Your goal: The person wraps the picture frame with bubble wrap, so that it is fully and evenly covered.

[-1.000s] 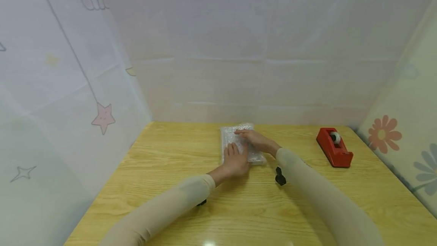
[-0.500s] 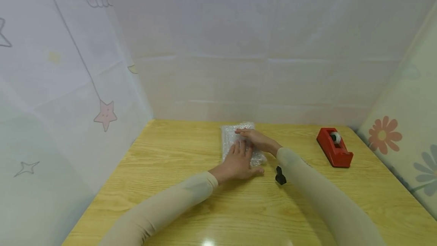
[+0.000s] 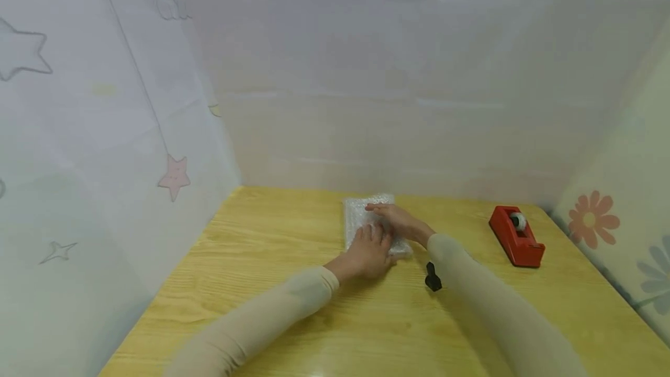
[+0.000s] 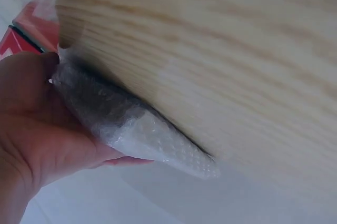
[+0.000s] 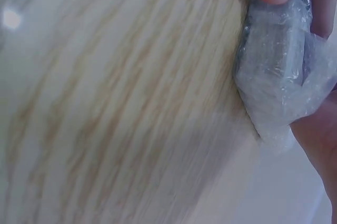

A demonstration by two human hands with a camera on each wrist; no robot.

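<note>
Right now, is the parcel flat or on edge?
Flat. Head view: the parcel lies broad face up on the table; left wrist view: its thin side runs along the wood.

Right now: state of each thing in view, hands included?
Bubble-wrapped package: lying on table, wrap loose at one end
Left hand: fingers laid across package
Right hand: at package's right side
Tape dispenser: upright, roll loaded, untouched
Black object: lying on table, untouched

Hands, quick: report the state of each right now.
Left hand: open, resting on the bubble-wrapped packet.
Right hand: open, over the right side of the bubble-wrapped packet.
</note>
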